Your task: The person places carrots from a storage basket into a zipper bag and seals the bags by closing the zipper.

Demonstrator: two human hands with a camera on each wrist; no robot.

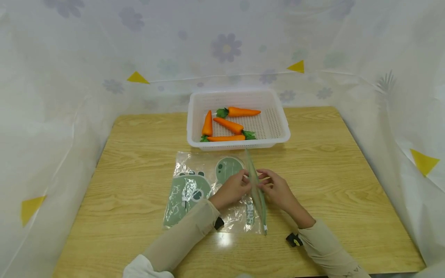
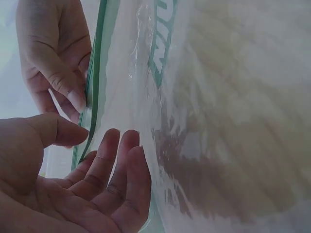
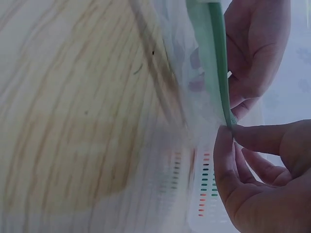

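We pinch the zip-lock bag's [image 1: 215, 189] green seal strip [image 1: 256, 189] between left hand [image 1: 231, 190] and right hand [image 1: 278, 189], just before the carrot basket [image 1: 278, 116] on the surface [image 1: 330, 162]; parting it evenly, thumbs opposed, looks wisest.

Basket [image 1: 283, 127] sits at the back of the table [image 1: 347, 185] with four carrots [image 1: 227, 125] in it. The zip bag [image 1: 208, 185] lies right in front, both hands [image 1: 231, 190] on its right edge.

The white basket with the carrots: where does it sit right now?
In the head view, the white basket sits on the table at centre back, just beyond the clear zip bag.
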